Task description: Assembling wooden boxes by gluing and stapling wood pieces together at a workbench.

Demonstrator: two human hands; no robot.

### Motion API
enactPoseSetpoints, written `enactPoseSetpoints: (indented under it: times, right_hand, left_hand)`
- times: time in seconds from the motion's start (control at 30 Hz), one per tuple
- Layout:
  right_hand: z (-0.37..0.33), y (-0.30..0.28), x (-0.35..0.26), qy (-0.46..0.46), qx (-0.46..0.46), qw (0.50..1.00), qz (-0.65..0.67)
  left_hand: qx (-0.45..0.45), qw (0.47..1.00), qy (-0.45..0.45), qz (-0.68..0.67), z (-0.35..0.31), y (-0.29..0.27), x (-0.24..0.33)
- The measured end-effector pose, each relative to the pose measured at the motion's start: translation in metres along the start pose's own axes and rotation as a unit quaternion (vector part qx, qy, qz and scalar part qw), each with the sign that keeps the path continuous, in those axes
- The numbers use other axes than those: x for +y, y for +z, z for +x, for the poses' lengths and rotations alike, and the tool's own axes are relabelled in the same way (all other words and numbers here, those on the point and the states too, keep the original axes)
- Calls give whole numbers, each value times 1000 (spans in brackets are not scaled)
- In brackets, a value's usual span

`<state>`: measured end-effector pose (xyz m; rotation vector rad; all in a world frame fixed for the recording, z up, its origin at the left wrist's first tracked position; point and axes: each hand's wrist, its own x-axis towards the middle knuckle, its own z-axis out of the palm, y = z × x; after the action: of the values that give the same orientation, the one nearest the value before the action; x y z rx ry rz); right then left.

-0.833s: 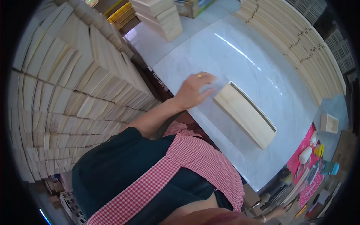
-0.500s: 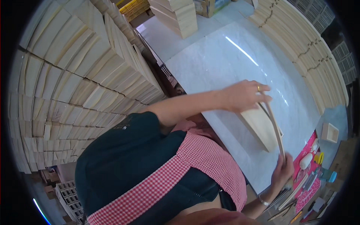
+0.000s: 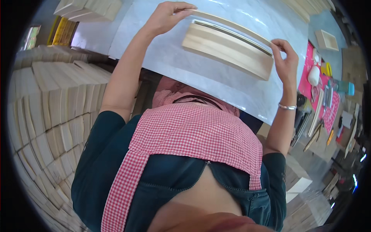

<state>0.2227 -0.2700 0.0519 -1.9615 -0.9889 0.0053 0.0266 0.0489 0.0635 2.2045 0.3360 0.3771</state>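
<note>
A long, thin wooden strip [image 3: 232,26] spans between my two hands. At its left end my left hand [image 3: 169,17] pinches it between thumb and fingers. My right hand [image 3: 285,58] pinches the other end, beside the right end of a wooden box. The long, narrow box [image 3: 228,50] of pale wood rests on the white tabletop, just on my side of the strip. A narrow opening runs along its far upper edge. How deep that opening goes is hidden.
Stacked wooden boxes [image 3: 50,100] fill the left side, and more [image 3: 89,9] stand on the table's far left. To the right, a pink cloth [image 3: 330,112] lies under a white bottle [image 3: 313,75], yellow tape [image 3: 328,69] and several tools. A small open box [image 3: 326,40] sits beyond.
My view has turned, and the box and strip now lie more crosswise before me. My left hand has moved to the strip's left end; both hands still hold the strip by the box.
</note>
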Motion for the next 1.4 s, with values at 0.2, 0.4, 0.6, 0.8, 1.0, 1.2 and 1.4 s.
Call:
enactPoseSetpoints:
  times: [0.2, 0.4, 0.6, 0.8, 1.0, 1.2, 1.4]
  right_hand:
    - [-10, 5, 27, 9, 20, 1000, -8]
    - [-14, 7, 26, 35, 18, 998, -44]
    - [-16, 8, 29, 33, 20, 998, -42]
    - [-20, 14, 33, 6, 42, 999, -26]
    - [-10, 14, 40, -2, 56, 998, 15]
    - [-5, 8, 35, 94, 29, 994, 54]
    - [-9, 12, 34, 130, 18, 991, 7]
  left_hand:
    - [-9, 999, 3, 30, 6, 19, -27]
    - [17, 998, 9, 57, 8, 31, -35]
    - [16, 998, -6, 53, 8, 33, -36]
    - [28, 995, 56, 76, 5, 33, -44]
    - [17, 997, 42, 61, 11, 34, -48]
    - [72, 987, -117, -83, 10, 37, -22]
    - [89, 958, -239, -130, 8, 36, -14]
